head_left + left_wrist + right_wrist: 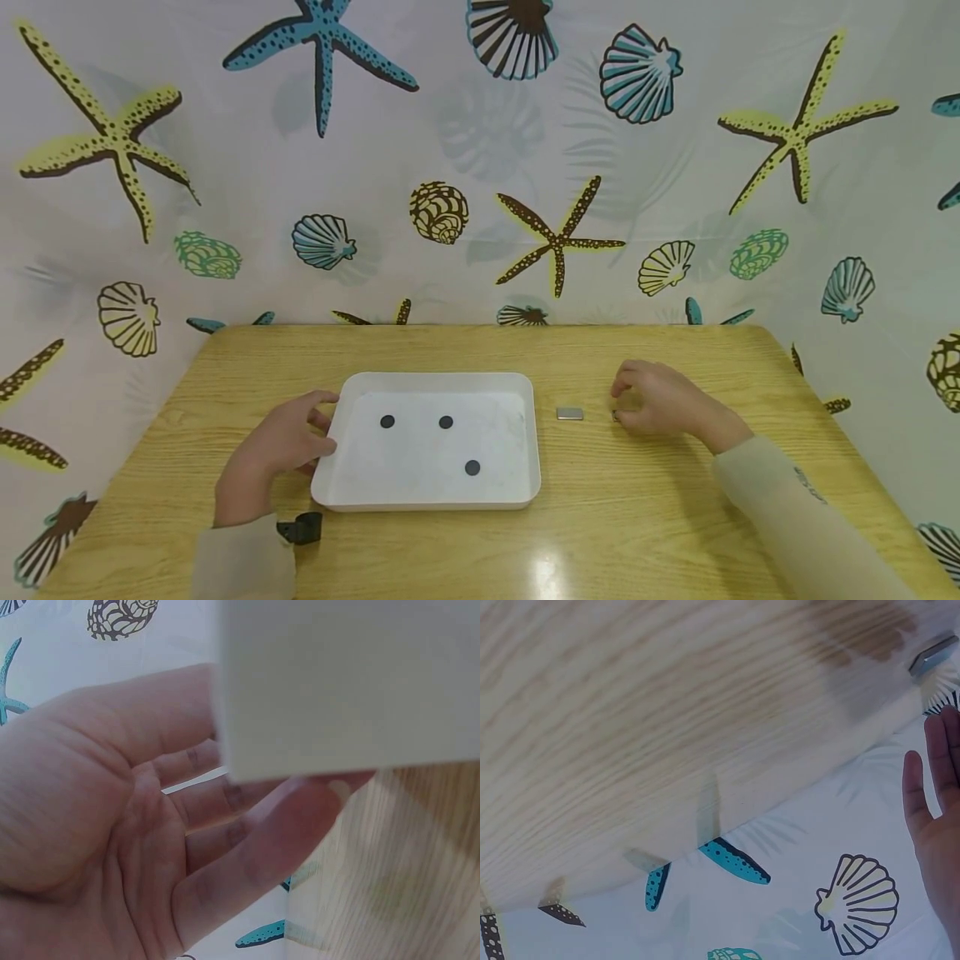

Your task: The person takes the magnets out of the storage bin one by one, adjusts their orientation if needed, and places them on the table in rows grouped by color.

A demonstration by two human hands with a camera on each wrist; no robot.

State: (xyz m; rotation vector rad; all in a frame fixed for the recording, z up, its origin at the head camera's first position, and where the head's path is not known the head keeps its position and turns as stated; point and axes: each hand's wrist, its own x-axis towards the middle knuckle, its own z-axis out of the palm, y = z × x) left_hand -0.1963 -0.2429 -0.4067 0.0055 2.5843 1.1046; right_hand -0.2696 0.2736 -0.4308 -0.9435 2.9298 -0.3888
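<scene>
A shallow white tray (427, 506) lies left of centre on the wooden table, with three flat dark discs (446, 422) in it. My left hand (273, 437) is at the tray's left side, its relaxed fingers touching the wall. In the left wrist view, a finger (255, 855) reaches under the tray's corner (337, 690). To the right of the tray is a small shiny metal bar (570, 413). My right hand (660, 400) is low over the table beyond that bar, thumb and forefinger apart. A tiny dark piece (616, 416) shows at the thumb tip.
The wooden table (420, 558) ends at a straight far edge. A pale cloth (390, 283) printed with starfish and shells hangs behind it and along both sides. A black clip (302, 528) sticks out from my left cuff, close to the tray's front corner.
</scene>
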